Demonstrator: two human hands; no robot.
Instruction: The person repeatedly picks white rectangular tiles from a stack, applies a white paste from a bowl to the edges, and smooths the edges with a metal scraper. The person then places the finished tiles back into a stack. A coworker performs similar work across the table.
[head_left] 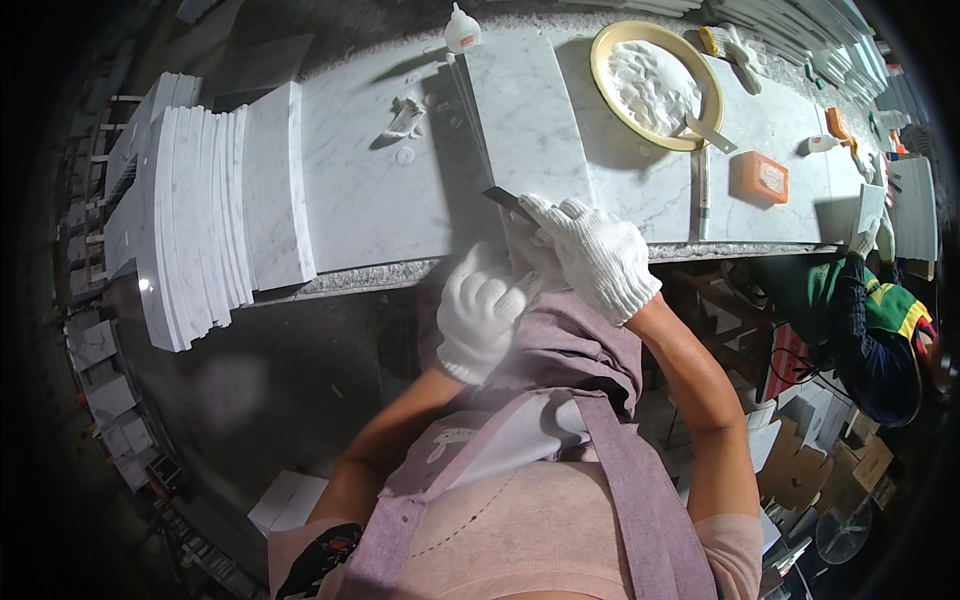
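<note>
My right hand (598, 252), in a white knit glove, is closed around a dark flat blade (508, 201) that sticks out to the left of its fingers. It is over the near end of a long marble slab (528, 105), which rests on other slabs. My left hand (484, 312), gloved too, is at the bench's front edge, beside the slab's near end. Its fingers are curled and slightly blurred; what they hold, if anything, is hidden. A cream bowl of white paste (599, 62) stands at the far right of the slab, with a putty knife (711, 134) on its rim.
Stacked marble slabs (203, 215) stand at left. White scraps (404, 118) lie on the bench (350, 190). A squeeze bottle (462, 30) is at the back. An orange block (762, 178) lies right of the bowl. Another person (875, 320) works at far right, near cardboard boxes (800, 465).
</note>
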